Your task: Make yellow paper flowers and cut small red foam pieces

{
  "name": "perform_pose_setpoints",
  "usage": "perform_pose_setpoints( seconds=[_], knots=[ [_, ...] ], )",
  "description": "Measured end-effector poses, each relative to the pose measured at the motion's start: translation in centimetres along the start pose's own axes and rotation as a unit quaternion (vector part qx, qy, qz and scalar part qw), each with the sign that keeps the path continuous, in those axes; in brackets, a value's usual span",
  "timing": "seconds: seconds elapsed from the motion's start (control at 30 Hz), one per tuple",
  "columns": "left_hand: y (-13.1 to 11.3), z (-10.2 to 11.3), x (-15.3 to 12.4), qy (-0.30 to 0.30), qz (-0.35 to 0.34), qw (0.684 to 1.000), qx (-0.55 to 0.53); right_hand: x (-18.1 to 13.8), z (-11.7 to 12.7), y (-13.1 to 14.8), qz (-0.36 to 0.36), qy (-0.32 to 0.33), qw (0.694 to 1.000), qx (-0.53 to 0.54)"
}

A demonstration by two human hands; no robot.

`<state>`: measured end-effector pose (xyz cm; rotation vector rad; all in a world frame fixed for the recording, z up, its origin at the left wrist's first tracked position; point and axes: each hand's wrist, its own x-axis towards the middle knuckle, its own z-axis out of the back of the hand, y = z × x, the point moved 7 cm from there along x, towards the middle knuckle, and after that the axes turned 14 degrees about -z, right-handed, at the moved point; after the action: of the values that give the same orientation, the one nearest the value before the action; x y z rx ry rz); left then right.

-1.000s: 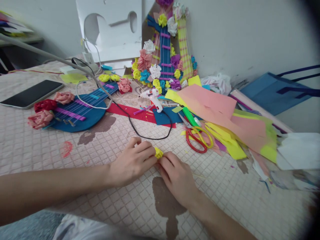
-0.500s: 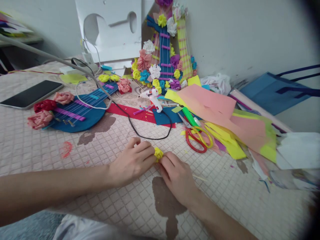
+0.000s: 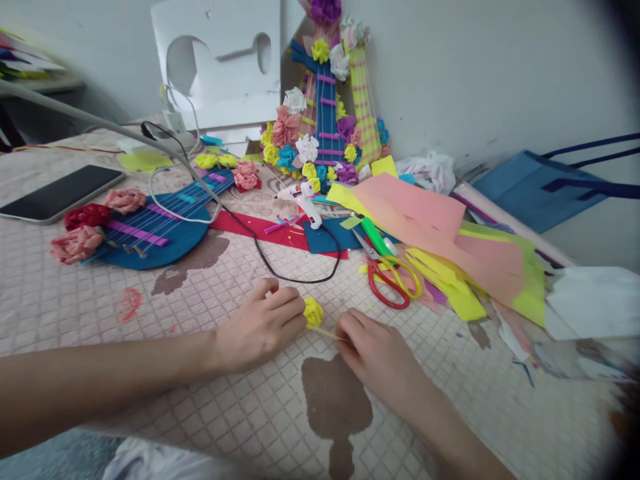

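Note:
A crumpled yellow paper flower (image 3: 313, 312) sits at the fingertips of my left hand (image 3: 267, 327), whose fingers are closed on it. From the flower a thin pale stick (image 3: 327, 333) runs right into the pinched fingers of my right hand (image 3: 377, 350). Both hands are just above the patterned tablecloth (image 3: 225, 413). Beyond them lies a white glue gun (image 3: 303, 200) with its black cord (image 3: 260, 250) looping toward me. Scissors with red and yellow handles (image 3: 395, 283) rest to the right, beside a green-handled tool (image 3: 377, 237).
Pink paper sheets (image 3: 415, 207) and yellow strips (image 3: 450, 283) pile up at the right. A blue paper guitar (image 3: 165, 233) with paper roses lies left, near a phone (image 3: 63, 192). Flower-covered paper guitars (image 3: 327, 113) and white foam (image 3: 220, 67) stand at the back.
My right hand has moved right and slightly down, away from the yellow flower, exposing the stick between the hands. My left hand stays almost in place. The view has shifted slightly.

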<state>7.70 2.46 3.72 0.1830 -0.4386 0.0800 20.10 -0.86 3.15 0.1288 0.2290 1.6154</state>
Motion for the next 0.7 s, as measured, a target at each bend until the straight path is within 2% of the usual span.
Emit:
perform_pose_setpoints(
  seconds=[0.17, 0.23, 0.3, 0.4, 0.5, 0.6, 0.7],
  knots=[
    [0.0, 0.1, 0.0, -0.011, -0.007, 1.0, -0.011, -0.5, 2.2, -3.1, 0.028, 0.102, 0.993, 0.06],
    [0.1, 0.3, 0.0, -0.02, -0.004, 1.0, -0.014, 0.0, 2.7, -4.7, 0.009, 0.113, 0.988, 0.1],
    [0.1, 0.6, -0.1, -0.032, -0.003, 0.999, -0.016, 1.2, 3.0, -6.4, -0.04, 0.061, 0.986, 0.147],
    [0.4, 1.2, -0.4, -0.041, -0.003, 0.999, -0.021, 3.2, 2.8, -8.1, -0.106, -0.072, 0.98, 0.153],
    [0.7, 1.7, -1.3, -0.036, -0.007, 0.999, -0.022, 4.6, 1.6, -8.1, -0.115, -0.133, 0.983, 0.055],
    [1.3, 2.5, -2.8, -0.031, -0.003, 0.999, -0.009, 6.0, 1.7, -7.4, -0.098, -0.184, 0.977, -0.032],
    [1.8, 3.4, -4.2, -0.027, -0.005, 1.0, 0.004, 8.6, 2.8, -6.7, -0.072, -0.207, 0.975, 0.026]
  ],
)
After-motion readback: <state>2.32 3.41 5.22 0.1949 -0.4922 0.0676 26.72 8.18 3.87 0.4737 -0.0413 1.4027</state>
